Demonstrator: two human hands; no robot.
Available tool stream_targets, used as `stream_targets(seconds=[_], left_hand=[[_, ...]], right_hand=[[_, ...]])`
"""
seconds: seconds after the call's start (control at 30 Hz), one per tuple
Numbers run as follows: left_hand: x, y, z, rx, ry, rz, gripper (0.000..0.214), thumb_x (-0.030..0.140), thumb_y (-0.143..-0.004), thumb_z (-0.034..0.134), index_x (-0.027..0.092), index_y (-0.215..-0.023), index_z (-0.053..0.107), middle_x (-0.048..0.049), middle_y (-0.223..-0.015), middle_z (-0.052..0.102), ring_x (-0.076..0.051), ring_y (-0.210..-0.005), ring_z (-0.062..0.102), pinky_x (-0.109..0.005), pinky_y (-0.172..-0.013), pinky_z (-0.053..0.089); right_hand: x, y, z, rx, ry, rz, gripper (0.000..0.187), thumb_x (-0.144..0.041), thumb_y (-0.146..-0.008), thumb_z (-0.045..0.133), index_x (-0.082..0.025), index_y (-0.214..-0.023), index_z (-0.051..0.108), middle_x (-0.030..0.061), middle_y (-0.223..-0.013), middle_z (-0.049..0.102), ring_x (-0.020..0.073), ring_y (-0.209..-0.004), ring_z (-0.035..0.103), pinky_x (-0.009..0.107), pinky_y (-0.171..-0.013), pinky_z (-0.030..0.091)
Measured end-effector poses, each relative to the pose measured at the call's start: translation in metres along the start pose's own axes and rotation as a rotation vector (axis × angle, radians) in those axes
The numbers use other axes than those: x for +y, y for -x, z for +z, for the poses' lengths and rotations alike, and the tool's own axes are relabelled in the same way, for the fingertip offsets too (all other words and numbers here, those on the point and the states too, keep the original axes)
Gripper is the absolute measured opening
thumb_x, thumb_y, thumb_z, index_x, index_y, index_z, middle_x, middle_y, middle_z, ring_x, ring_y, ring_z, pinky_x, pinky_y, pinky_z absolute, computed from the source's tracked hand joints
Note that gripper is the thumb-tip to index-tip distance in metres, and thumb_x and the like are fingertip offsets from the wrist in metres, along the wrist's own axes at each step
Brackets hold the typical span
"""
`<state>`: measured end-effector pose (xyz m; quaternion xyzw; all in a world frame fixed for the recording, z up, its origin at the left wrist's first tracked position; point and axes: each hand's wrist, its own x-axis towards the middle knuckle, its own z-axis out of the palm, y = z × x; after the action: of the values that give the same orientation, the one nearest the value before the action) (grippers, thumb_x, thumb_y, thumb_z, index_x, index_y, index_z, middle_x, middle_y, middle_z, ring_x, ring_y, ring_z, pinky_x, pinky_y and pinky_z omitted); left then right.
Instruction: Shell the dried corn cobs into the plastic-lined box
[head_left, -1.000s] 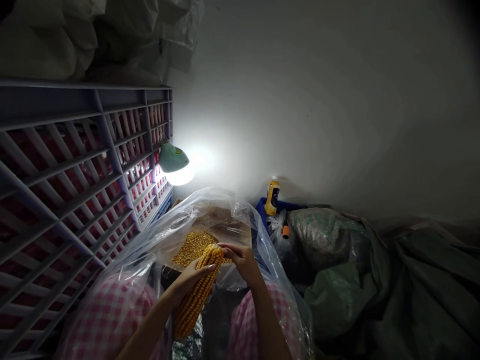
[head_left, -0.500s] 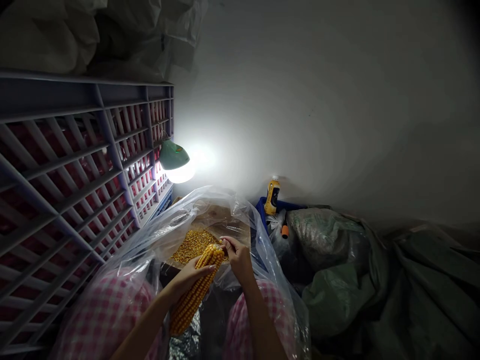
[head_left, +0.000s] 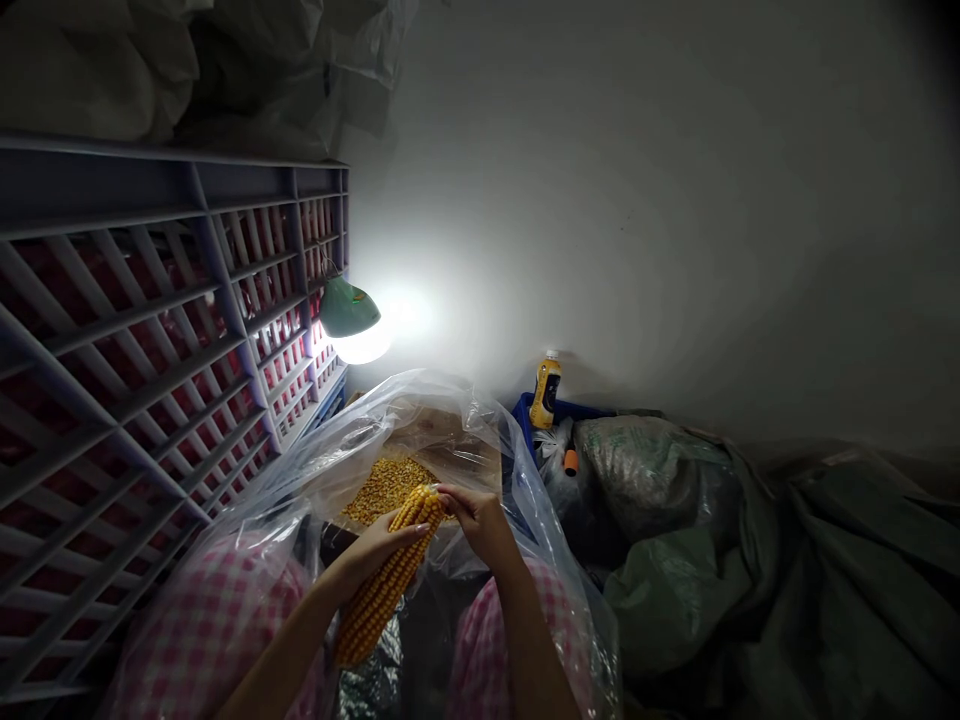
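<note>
My left hand [head_left: 377, 550] is wrapped round a thick yellow ear of corn [head_left: 382, 600], which slants up and to the right above my lap. At its upper end, where a pale patch shows, the fingers of my right hand [head_left: 474, 515] are pinched against the corn. Whether a loose kernel is between those fingertips is too small to tell. Just beyond my hands, a heap of loose corn kernels [head_left: 386, 487] lies in a brown cardboard box [head_left: 469, 450]. Clear plastic sheeting [head_left: 525, 500] surrounds the box and covers my knees in pink checked cloth.
A lit green-capped bulb [head_left: 351, 310] hangs from a purple slatted crate [head_left: 217, 290] on the left. Right of the box, a yellow bottle [head_left: 545, 392] stands by a blue bin [head_left: 523, 420]. Stuffed green sacks [head_left: 675, 560] lie farther right, below the pale wall [head_left: 637, 200].
The upper end of the corn has shifted slightly left, and both hands with it. My right hand has turned a little and bends more at the wrist.
</note>
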<state>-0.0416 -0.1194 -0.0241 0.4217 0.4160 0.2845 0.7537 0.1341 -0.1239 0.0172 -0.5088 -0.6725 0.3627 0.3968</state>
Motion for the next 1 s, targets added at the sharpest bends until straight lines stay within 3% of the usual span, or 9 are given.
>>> stream_targets(seconds=[0.17,0.27,0.4,0.47,0.73,0.87,1.0], left_hand=[[0.000,0.000,0.000,0.016,0.014,-0.008,0.043,0.048,-0.065,0.068,0.015,-0.088,0.051,0.0002,-0.060,0.059,-0.016,-0.048,0.058,-0.028,-0.049,0.047],[-0.001,0.000,0.000,-0.011,0.045,-0.010,0.044,0.048,-0.063,0.068,0.014,-0.085,0.052,-0.0015,-0.060,0.060,-0.016,-0.047,0.058,-0.028,-0.048,0.047],[-0.001,0.001,-0.001,-0.001,0.163,-0.046,0.046,0.055,-0.067,0.061,0.012,-0.081,0.055,-0.0054,-0.061,0.062,-0.017,-0.049,0.059,-0.029,-0.048,0.047],[0.000,0.003,-0.001,0.015,0.203,-0.077,0.048,0.056,-0.067,0.061,0.012,-0.083,0.056,-0.0059,-0.062,0.063,-0.017,-0.049,0.059,-0.029,-0.048,0.047],[0.006,0.010,0.003,0.020,0.164,-0.092,0.044,0.053,-0.062,0.067,0.014,-0.079,0.054,-0.0024,-0.058,0.062,-0.016,-0.047,0.058,-0.026,-0.046,0.045],[0.005,0.008,0.002,-0.015,0.172,-0.134,0.046,0.056,-0.061,0.065,0.014,-0.078,0.055,-0.0033,-0.057,0.062,-0.017,-0.046,0.058,-0.026,-0.044,0.044],[0.003,0.008,0.002,0.034,0.217,-0.162,0.048,0.057,-0.065,0.061,0.012,-0.079,0.059,-0.0050,-0.060,0.063,-0.017,-0.049,0.059,-0.026,-0.048,0.046]], right_hand=[[0.003,-0.003,0.015,0.126,0.174,-0.020,0.033,-0.031,-0.088,0.042,-0.021,-0.106,0.067,0.0063,-0.100,0.070,0.0224,-0.088,0.066,0.033,-0.080,0.050],[0.004,-0.007,0.020,0.241,0.097,0.074,0.035,-0.037,-0.088,0.041,-0.019,-0.102,0.068,0.0075,-0.090,0.072,0.0223,-0.079,0.067,0.032,-0.074,0.052],[0.001,-0.007,0.014,0.136,-0.299,0.160,0.037,-0.045,-0.082,0.052,-0.016,-0.098,0.069,0.0065,-0.089,0.072,0.0224,-0.081,0.068,0.034,-0.075,0.054],[-0.002,-0.004,0.009,0.073,-0.349,0.152,0.035,-0.044,-0.078,0.058,-0.018,-0.097,0.070,0.0051,-0.094,0.072,0.0231,-0.087,0.067,0.036,-0.080,0.052],[-0.001,-0.002,0.000,0.051,-0.099,0.094,0.026,-0.040,-0.079,0.058,-0.023,-0.092,0.072,0.0030,-0.096,0.072,0.0238,-0.091,0.066,0.035,-0.082,0.050],[0.003,-0.001,0.006,0.082,0.014,0.014,0.026,-0.037,-0.083,0.052,-0.024,-0.096,0.071,0.0037,-0.095,0.072,0.0220,-0.088,0.066,0.033,-0.082,0.049],[0.007,-0.002,0.018,0.146,0.100,-0.036,0.029,-0.033,-0.087,0.045,-0.022,-0.099,0.070,0.0065,-0.096,0.071,0.0213,-0.088,0.065,0.032,-0.081,0.049]])
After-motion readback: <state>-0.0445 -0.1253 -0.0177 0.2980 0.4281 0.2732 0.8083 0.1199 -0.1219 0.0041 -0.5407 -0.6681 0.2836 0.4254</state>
